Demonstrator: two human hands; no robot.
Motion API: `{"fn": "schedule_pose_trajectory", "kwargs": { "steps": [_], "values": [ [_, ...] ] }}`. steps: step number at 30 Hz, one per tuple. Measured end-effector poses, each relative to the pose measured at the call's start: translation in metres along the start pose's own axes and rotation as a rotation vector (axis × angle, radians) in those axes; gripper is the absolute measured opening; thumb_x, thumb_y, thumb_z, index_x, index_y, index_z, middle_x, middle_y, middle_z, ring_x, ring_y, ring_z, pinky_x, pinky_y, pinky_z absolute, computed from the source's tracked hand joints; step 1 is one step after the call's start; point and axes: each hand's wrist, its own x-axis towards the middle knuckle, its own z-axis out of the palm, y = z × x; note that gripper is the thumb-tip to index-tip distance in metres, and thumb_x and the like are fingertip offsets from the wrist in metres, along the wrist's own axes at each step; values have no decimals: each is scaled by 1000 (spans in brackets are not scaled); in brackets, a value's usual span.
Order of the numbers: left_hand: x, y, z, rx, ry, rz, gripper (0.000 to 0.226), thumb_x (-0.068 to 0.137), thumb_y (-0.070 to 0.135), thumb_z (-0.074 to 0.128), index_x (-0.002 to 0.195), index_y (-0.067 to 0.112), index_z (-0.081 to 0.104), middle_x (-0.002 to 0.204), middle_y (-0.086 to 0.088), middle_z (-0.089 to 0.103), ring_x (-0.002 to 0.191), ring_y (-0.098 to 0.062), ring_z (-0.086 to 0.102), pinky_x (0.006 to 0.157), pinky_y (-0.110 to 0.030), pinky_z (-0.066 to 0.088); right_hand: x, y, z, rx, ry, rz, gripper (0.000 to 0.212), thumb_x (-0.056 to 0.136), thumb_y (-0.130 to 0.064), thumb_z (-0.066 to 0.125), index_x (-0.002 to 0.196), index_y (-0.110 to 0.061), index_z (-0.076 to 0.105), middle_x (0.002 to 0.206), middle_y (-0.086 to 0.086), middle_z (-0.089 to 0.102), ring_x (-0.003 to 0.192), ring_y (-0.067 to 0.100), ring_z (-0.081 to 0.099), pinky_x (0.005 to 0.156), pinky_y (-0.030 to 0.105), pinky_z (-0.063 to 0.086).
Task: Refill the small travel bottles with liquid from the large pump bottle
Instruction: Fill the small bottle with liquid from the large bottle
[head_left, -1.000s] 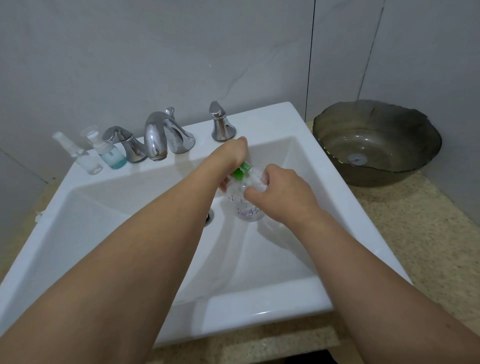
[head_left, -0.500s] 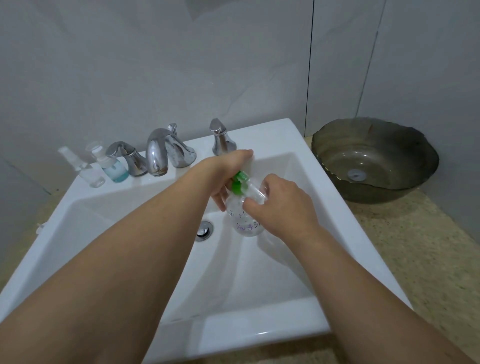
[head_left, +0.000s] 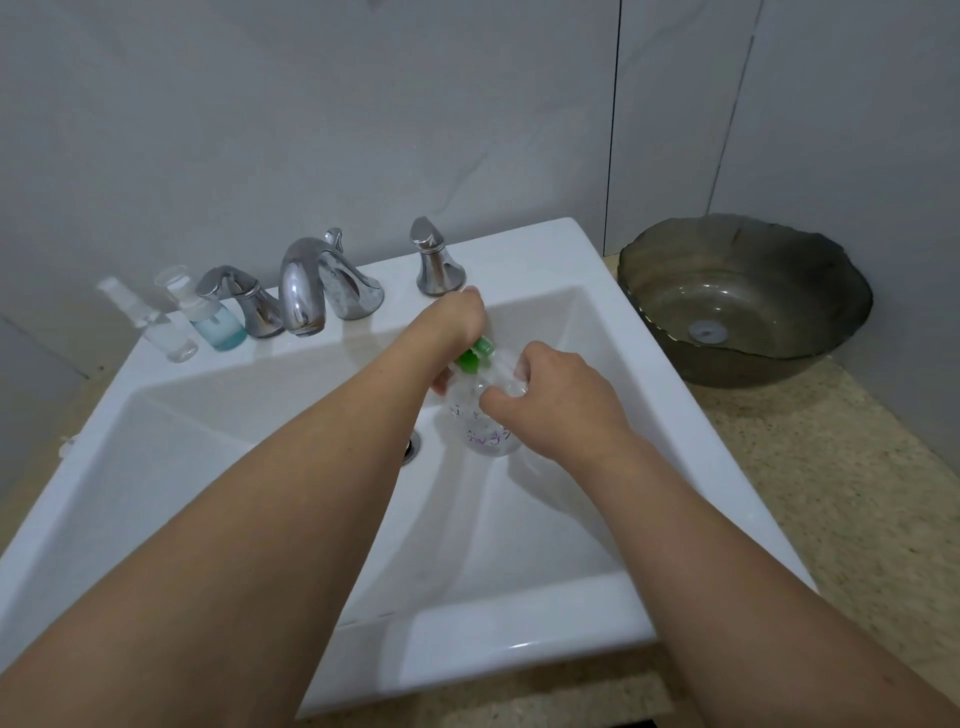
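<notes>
Two travel bottles (head_left: 195, 317) (far left) flank the faucet (head_left: 304, 286).

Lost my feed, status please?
Both hands, left and right, on pump bottle over sink. Travel bottles untouched by faucet. Nothing blocking.

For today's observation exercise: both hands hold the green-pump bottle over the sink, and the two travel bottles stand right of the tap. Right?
Not quite. The head view shows the two travel bottles standing left of the tap, not right. Both hands do hold the green-pump bottle over the sink.
</notes>
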Motion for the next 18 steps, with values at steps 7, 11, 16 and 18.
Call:
{"fn": "schedule_pose_trajectory", "kwargs": {
  "steps": [7, 11, 16, 18],
  "values": [
    [1, -2, -2, 32, -36, 16, 50, 98, 30, 24, 119, -1, 57, 103, -29, 67, 89, -48, 68, 87, -58, 57, 0, 0, 0, 0, 18, -8, 36, 79, -49, 61, 91, -17, 50, 81, -2, 55, 77, 25, 55, 66, 34, 42],
    [0, 1, -11, 87, -160, -19, 71, 96, 64, 29, 119, 4, 61, 106, -20, 69, 96, -45, 68, 94, -54, 54, 1, -1, -2, 4, 55, -24, 36, 78, -50, 62, 91, -17, 51, 82, -3, 57, 77, 24, 56, 67, 35, 45],
    [1, 6, -23, 119, -335, -70, 97, 87, 86, 25, 132, 6, 58, 118, -18, 69, 102, -46, 67, 92, -57, 51, 1, 0, -2, 6, 106, -40, 36, 77, -50, 61, 88, -18, 51, 80, -4, 57, 76, 23, 56, 66, 33, 43],
    [3, 4, -21, 130, -296, -57, 94, 90, 83, 25, 131, 5, 58, 116, -18, 69, 98, -45, 68, 89, -56, 53, 1, 0, -1, 21, 97, -36, 35, 77, -49, 62, 88, -18, 51, 80, -4, 56, 75, 23, 55, 65, 33, 41]
  ]
}}
